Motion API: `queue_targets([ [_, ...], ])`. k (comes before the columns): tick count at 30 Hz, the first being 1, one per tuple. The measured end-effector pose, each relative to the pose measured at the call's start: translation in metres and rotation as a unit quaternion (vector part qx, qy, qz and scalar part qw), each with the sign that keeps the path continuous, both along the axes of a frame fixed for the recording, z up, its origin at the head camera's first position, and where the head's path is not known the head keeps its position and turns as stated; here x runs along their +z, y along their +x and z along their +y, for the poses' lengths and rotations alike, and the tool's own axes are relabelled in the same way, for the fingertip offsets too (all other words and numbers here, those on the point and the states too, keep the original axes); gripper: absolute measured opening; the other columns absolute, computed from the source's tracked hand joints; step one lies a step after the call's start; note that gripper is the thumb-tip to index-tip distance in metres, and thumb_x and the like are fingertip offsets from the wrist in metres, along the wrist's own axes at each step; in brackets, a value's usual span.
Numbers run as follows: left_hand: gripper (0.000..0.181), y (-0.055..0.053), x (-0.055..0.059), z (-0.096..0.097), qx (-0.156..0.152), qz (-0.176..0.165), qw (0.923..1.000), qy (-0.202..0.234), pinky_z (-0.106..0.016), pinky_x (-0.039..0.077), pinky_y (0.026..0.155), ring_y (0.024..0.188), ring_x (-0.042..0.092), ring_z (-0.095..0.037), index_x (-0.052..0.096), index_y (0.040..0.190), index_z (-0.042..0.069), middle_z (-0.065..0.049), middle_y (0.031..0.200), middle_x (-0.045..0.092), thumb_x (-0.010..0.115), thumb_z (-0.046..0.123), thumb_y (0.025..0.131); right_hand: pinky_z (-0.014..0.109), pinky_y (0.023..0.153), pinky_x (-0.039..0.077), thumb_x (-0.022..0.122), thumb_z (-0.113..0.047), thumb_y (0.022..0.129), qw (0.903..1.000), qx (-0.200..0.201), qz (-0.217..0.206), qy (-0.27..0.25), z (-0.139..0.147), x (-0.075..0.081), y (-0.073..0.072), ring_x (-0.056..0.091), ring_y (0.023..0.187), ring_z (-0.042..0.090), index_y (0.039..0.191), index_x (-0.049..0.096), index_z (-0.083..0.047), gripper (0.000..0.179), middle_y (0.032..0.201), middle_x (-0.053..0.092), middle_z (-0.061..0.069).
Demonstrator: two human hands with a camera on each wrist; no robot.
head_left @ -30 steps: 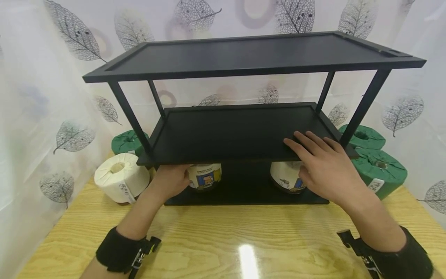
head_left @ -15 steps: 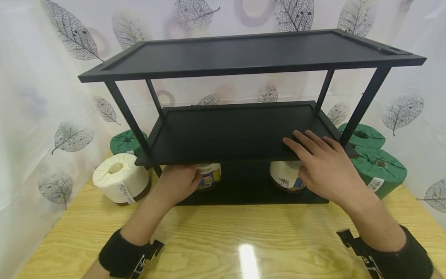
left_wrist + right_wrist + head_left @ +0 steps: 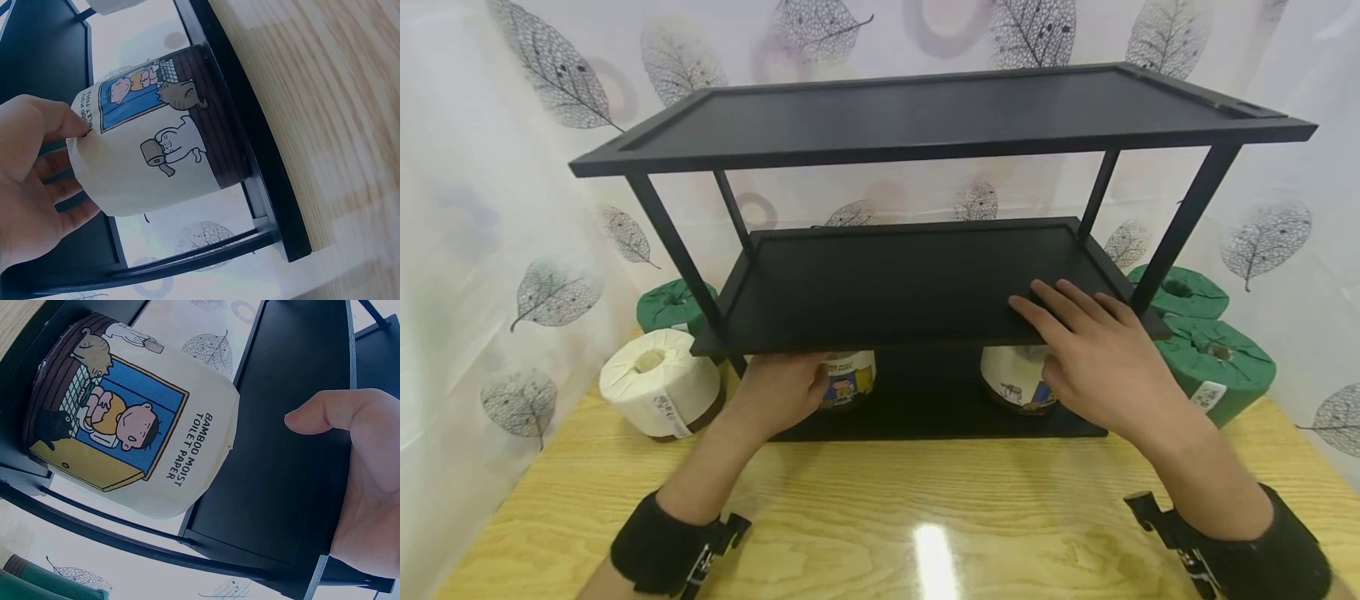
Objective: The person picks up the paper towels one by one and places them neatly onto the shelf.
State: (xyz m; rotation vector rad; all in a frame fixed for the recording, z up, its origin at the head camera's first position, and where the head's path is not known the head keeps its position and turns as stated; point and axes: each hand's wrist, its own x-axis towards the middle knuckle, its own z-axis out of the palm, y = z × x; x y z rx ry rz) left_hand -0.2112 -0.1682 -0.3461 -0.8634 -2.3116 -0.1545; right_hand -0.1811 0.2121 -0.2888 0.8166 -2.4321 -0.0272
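1. Work in hand seems to be seating the left roll (image 3: 134,156) toward the left end of the bottom shelf (image 3: 936,400), close behind its front edge.
2. The person's left grip (image 3: 778,393) is clamped on that roll's upper end; the roll looks upright, though firm seating cannot be told.
3. The right grip (image 3: 1097,354) holds no roll: its fingers lie apart on the middle shelf (image 3: 880,283), near the front right corner.
4. The right roll (image 3: 156,419) stands untouched toward the bottom shelf's right end.
5. The next move probably calls for checking the base, then easing the left fingers off without tipping the roll.
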Motion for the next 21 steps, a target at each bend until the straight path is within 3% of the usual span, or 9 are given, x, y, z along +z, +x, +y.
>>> queue_targets([
  [15,0.025,0.001,0.002,-0.004,0.009,-0.048,0.9988,0.002,-0.047,0.052,0.072,0.087,0.061,-0.032,0.07,0.111,0.008,-0.016,0.107,0.066,0.066,-0.001,0.088,0.06,0.099,0.044,0.053,-0.01,0.084,1.0,0.0,0.0,0.002,0.0,0.0,0.0,0.048,0.134,0.042,0.146,0.05,-0.011,0.062,0.148,0.051,0.019],
  [18,0.034,0.004,0.005,-0.003,0.028,-0.091,0.9954,-0.009,-0.043,0.049,0.066,0.086,0.06,-0.03,0.066,0.122,0.008,-0.017,0.113,0.065,0.06,-0.003,0.09,0.06,0.098,0.044,0.052,-0.011,0.084,1.0,0.003,0.004,0.0,0.0,-0.001,0.0,0.049,0.133,0.042,0.146,0.051,-0.011,0.061,0.147,0.051,0.019],
  [21,0.043,0.012,0.013,-0.003,0.05,-0.129,0.9895,-0.04,-0.041,0.05,0.071,0.096,0.062,-0.031,0.06,0.134,0.007,-0.018,0.126,0.062,0.055,-0.004,0.092,0.06,0.098,0.044,0.052,-0.011,0.084,1.0,0.006,0.006,-0.001,-0.001,-0.001,-0.002,0.049,0.133,0.042,0.146,0.051,-0.012,0.062,0.147,0.051,0.019],
])
